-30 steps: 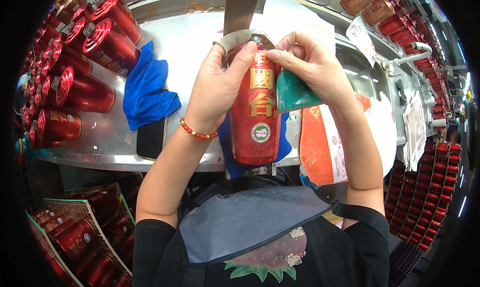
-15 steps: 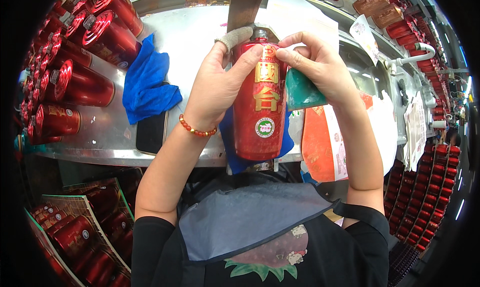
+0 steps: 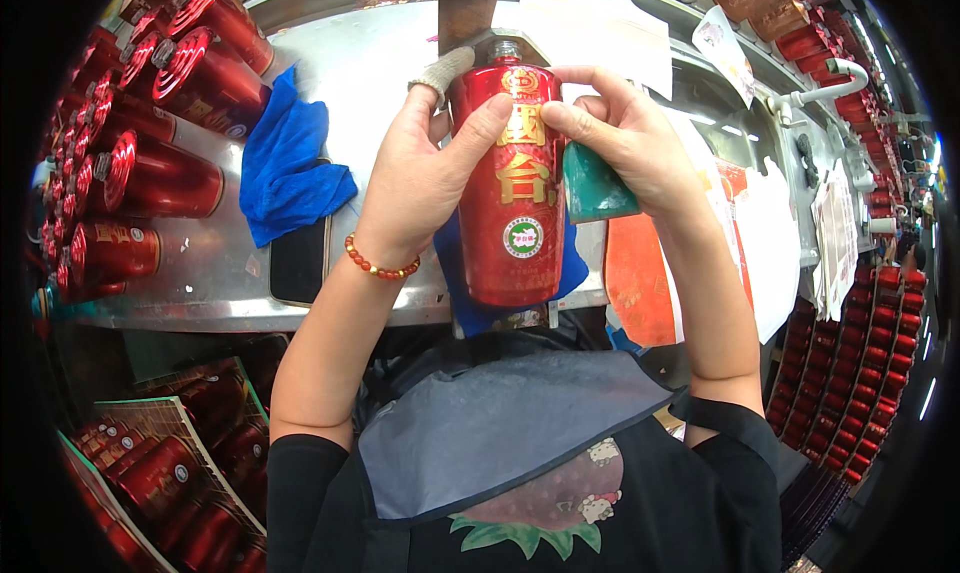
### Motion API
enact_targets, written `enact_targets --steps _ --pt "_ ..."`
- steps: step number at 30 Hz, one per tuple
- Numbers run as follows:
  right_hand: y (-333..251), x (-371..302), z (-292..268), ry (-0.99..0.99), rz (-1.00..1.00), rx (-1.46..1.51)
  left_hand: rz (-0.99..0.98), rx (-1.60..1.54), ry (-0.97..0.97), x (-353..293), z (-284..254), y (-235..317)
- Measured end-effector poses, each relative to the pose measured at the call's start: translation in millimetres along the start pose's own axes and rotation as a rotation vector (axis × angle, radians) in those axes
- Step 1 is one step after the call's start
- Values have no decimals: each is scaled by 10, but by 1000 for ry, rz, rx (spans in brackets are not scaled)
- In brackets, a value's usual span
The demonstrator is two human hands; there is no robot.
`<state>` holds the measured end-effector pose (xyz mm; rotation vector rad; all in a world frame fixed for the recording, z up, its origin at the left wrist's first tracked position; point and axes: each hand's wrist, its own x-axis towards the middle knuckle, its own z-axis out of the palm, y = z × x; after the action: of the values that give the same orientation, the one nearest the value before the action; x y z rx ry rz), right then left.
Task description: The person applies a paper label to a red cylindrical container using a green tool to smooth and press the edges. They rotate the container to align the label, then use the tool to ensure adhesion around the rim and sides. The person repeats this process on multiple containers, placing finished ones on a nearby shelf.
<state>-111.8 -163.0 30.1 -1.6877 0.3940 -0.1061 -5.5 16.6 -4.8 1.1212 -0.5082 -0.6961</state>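
Note:
A red glossy bottle with gold characters, a round white-and-green sticker and a bare threaded neck lies in front of me, neck pointing away. My left hand grips its left side near the shoulder, thumb across the front; a knitted sleeve covers one finger. On the other side, my right hand presses its thumb on the upper characters, with the index finger at the shoulder. A green flat scraper-like piece sits in that same hand, beside the bottle. Beneath the bottle is a blue cloth.
Several red bottles stand on the left of the metal table. A blue rag partly covers a dark phone. Orange-and-white printed sheets lie at right, near a white pipe. Crated bottles sit lower left.
The bottle and both hands appear slightly farther left and up, partly because the whole view has shifted. My right thumb has slid a little down the bottle's front. Both grips stay.

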Motion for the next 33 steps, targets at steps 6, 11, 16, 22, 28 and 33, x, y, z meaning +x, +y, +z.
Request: enact_targets --steps 6,11,16,22,28,33 --pt "11 2 23 22 1 76 -30 -20 -6 -12 -12 17" --pt "-24 -6 51 25 25 -69 -31 -71 2 -13 8 22" --pt "19 37 41 26 13 -90 -42 -57 -13 -11 -13 22" --pt "53 6 56 36 43 96 -39 -111 -5 -9 -49 6" --pt "30 -70 82 31 -6 -13 -10 -16 -65 -43 -39 35" --pt "62 -51 89 54 -31 -64 3 -34 -60 -41 -42 7"
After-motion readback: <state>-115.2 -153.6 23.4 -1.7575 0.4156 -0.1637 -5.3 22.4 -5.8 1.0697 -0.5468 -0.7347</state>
